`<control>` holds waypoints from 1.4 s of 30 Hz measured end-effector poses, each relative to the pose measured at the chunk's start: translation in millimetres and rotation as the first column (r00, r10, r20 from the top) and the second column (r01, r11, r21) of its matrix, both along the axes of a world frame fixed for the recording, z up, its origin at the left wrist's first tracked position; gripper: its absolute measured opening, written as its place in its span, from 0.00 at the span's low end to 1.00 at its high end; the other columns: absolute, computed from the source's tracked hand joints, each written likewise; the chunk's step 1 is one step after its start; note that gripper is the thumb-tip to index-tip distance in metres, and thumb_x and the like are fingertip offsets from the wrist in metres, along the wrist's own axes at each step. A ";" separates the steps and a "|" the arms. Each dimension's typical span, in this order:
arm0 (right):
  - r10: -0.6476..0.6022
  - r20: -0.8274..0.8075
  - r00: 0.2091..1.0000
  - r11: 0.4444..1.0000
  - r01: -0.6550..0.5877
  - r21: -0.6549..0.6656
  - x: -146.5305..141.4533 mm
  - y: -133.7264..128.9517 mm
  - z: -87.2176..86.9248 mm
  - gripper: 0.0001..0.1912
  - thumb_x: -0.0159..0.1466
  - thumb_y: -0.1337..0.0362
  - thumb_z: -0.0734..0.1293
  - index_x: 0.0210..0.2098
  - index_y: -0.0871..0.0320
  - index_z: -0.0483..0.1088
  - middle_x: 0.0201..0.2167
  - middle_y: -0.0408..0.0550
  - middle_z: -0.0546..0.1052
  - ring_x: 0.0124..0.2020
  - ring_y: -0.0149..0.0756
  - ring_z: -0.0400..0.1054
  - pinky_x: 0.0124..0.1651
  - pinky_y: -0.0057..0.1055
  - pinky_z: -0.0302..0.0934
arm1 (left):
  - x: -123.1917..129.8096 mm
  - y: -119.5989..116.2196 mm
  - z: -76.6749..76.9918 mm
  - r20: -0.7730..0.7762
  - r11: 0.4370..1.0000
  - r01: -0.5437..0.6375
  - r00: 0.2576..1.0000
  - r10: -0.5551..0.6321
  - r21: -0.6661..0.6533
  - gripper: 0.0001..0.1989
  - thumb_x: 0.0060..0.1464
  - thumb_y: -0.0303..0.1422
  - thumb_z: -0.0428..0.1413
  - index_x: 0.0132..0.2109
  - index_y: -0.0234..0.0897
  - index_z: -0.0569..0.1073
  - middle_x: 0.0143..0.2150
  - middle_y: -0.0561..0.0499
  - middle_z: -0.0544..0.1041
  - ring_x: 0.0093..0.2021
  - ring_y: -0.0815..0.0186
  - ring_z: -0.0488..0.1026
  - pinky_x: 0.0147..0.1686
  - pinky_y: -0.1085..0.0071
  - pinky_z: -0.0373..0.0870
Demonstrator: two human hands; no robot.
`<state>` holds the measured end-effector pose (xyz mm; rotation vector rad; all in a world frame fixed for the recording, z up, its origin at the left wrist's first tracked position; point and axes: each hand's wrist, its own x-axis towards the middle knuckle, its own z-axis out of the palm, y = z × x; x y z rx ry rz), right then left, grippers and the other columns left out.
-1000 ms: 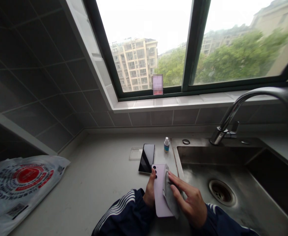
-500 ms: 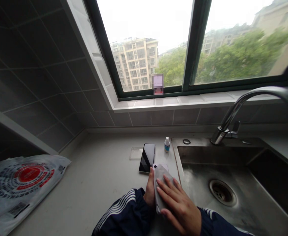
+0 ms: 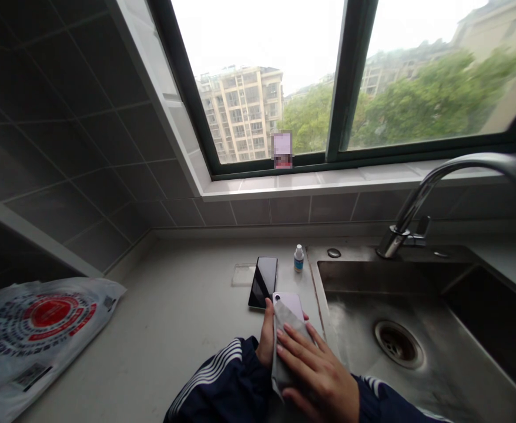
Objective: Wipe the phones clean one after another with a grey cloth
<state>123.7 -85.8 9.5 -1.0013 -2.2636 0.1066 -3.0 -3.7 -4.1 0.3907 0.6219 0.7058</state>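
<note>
A pale lilac phone [image 3: 294, 304] with its camera side up is gripped along its edges by my left hand [image 3: 267, 338], whose thumb lies on the left edge. My right hand [image 3: 317, 365] presses a grey cloth [image 3: 283, 329] onto the phone's back, fingers laid over it. The cloth covers the lower part of the phone; the top right shows bare. Just beyond, a black-screened phone [image 3: 264, 282] lies on the counter, beside a clear case [image 3: 242, 275]. A small white spray bottle [image 3: 298, 258] with a blue label stands upright to its right.
To the right is a steel sink [image 3: 350, 317] with a curved faucet [image 3: 416, 200]. A white plastic bag [image 3: 49, 329] with red print lies at the far left of the counter [image 3: 174, 311]. A window [image 3: 262, 170] is behind.
My right hand and the cloth have slid slightly down the phone, baring more of its top right. The phone in my left hand has barely moved.
</note>
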 end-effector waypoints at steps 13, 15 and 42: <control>0.122 -0.055 0.991 0.988 -0.115 0.103 9.5 4.6 3.1 0.13 0.65 0.70 0.65 0.48 0.55 0.71 0.52 0.49 0.76 0.58 0.41 0.66 0.65 0.45 0.53 | 1.1 -1.7 5.8 0.165 1.000 0.007 0.986 -0.008 0.007 0.45 0.47 0.68 0.38 0.41 0.28 0.73 0.29 0.39 0.77 0.28 0.61 0.74 0.34 0.67 0.65; 0.141 -0.092 0.986 0.988 -0.135 0.072 9.1 3.1 7.0 0.14 0.64 0.70 0.64 0.49 0.54 0.70 0.50 0.48 0.77 0.56 0.41 0.68 0.64 0.44 0.55 | 0.7 -0.8 5.6 0.170 0.999 0.014 0.985 -0.021 0.038 0.45 0.47 0.68 0.38 0.42 0.28 0.73 0.29 0.39 0.77 0.28 0.61 0.74 0.33 0.67 0.65; -0.189 -0.709 0.679 0.893 -0.182 -0.412 4.1 1.3 18.9 0.14 0.66 0.57 0.64 0.38 0.59 0.79 0.29 0.52 0.81 0.28 0.38 0.77 0.32 0.28 0.72 | -84.6 102.1 74.4 -0.816 0.751 0.545 -0.192 0.545 0.373 0.38 0.47 0.67 0.38 0.44 0.40 0.69 0.42 0.36 0.78 0.44 0.44 0.74 0.42 0.54 0.65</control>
